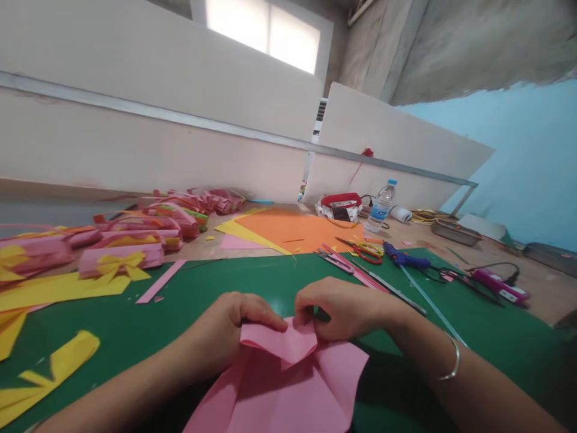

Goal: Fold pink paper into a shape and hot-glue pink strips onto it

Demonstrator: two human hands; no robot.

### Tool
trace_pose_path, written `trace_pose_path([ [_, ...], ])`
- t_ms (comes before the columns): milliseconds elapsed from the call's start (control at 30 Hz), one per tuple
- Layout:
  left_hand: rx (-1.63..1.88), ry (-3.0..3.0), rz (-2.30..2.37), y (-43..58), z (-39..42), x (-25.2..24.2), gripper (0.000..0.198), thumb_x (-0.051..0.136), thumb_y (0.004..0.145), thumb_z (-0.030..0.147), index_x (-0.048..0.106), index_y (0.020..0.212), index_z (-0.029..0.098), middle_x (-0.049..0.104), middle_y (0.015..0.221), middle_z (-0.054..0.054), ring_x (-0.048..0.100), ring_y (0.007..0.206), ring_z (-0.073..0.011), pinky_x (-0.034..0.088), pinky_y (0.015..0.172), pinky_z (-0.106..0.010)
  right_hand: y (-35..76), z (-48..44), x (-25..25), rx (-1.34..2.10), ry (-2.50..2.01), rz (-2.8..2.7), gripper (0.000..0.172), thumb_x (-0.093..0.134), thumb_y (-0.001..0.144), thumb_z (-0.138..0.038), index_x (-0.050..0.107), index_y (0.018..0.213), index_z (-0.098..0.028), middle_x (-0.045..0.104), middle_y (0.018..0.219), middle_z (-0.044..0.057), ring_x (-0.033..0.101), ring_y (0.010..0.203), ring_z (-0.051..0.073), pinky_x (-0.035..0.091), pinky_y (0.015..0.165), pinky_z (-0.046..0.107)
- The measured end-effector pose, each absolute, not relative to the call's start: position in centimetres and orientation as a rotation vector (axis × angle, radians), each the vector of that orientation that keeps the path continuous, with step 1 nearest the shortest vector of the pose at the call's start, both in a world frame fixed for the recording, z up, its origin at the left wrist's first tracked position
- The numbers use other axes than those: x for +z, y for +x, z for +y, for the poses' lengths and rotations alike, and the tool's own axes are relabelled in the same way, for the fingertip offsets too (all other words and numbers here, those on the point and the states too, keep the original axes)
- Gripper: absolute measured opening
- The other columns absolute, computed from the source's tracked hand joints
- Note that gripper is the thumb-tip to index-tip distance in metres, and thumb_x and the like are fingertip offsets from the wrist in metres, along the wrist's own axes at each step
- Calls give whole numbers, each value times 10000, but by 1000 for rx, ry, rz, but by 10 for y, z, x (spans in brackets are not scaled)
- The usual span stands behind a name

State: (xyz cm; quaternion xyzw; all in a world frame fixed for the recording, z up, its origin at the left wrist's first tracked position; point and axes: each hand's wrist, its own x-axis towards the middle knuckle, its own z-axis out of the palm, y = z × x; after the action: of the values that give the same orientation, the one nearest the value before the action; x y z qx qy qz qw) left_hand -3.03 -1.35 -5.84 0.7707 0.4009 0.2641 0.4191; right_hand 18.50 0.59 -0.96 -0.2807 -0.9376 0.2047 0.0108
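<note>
Pink folded paper (pixel 279 397) lies in front of me over the green mat (pixel 189 331), its upper flap bent over toward me. My left hand (pixel 246 322) grips the flap's left side, thumb on top and the other fingers hidden beneath. At the flap's right end my right hand (pixel 333 310) pinches the paper between curled fingers and thumb. A silver bangle (pixel 452 359) circles my right wrist. The paper's lower part runs out of view at the bottom edge, with creased side flaps spreading left and right.
Finished-looking pink paper bags with yellow bows (pixel 121 258) crowd the left. Yellow cut paper (pixel 58 367) lies nearer. Orange sheets (pixel 311 228), scissors (pixel 367 251), a blue glue gun (pixel 408 258), a craft knife (pixel 336 261), a water bottle (pixel 382 204) and a purple power strip (pixel 500 285) stand beyond and right.
</note>
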Motion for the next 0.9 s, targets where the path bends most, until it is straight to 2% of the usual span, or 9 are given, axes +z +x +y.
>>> trace_pose_path([
  [100, 667, 1972, 1023, -29, -14, -58, 213, 600, 672, 181, 752, 810, 235, 734, 813, -26, 663, 737, -159, 496, 689, -262, 190, 5, -2, 748, -850, -2911, 228, 492, 729, -56, 642, 874, -146, 664, 864, 31, 569, 755, 105, 411, 673, 191],
  [200, 690, 1997, 1036, -28, -16, -58, 192, 603, 687, 197, 755, 799, 230, 733, 787, -28, 664, 722, -158, 496, 673, -256, 188, 4, -1, 795, -987, -2823, 153, 524, 798, -184, 662, 841, -134, 658, 759, 25, 555, 658, 95, 394, 581, 180],
  [300, 686, 2001, 1041, -27, -18, -57, 188, 604, 692, 188, 758, 786, 241, 727, 781, -22, 665, 719, -153, 491, 665, -240, 179, 5, -6, 755, -1208, -2703, 174, 612, 751, -270, 662, 834, -126, 643, 695, 14, 531, 604, 90, 355, 505, 168],
  [433, 620, 2044, 1034, -26, -20, -51, 218, 589, 709, 168, 758, 805, 267, 721, 788, -14, 661, 735, -148, 474, 681, -228, 166, 9, -11, 743, -1263, -2794, 185, 600, 740, -228, 696, 873, -141, 678, 768, 28, 563, 663, 105, 373, 552, 171],
  [567, 592, 2095, 1056, -25, -23, -45, 276, 546, 717, 133, 755, 791, 297, 712, 775, 6, 648, 734, -137, 458, 693, -228, 158, 11, -8, 579, -1281, -2909, 174, 572, 729, -173, 727, 802, -144, 696, 735, 31, 562, 641, 111, 363, 554, 182],
  [700, 579, 2110, 1084, -25, -23, -45, 349, 495, 704, 89, 754, 791, 306, 716, 795, 7, 648, 768, -142, 454, 725, -235, 154, 14, -2, 363, -1194, -3052, 184, 572, 732, -222, 729, 810, -169, 693, 714, 22, 533, 612, 110, 326, 524, 196],
  [800, 567, 2115, 1089, -25, -23, -45, 363, 479, 695, 88, 757, 798, 298, 717, 802, 0, 649, 780, -153, 454, 731, -241, 151, 18, -3, 333, -1050, -3169, 202, 559, 733, -275, 720, 820, -189, 669, 666, -1, 485, 547, 95, 294, 480, 195],
  [900, 543, 2096, 1086, -24, -27, -37, 347, 485, 680, 114, 756, 796, 298, 721, 800, 12, 645, 794, -165, 457, 730, -241, 147, 20, -8, 345, -1024, -3156, 186, 552, 726, -249, 716, 788, -186, 655, 656, -11, 474, 542, 85, 285, 469, 185],
])
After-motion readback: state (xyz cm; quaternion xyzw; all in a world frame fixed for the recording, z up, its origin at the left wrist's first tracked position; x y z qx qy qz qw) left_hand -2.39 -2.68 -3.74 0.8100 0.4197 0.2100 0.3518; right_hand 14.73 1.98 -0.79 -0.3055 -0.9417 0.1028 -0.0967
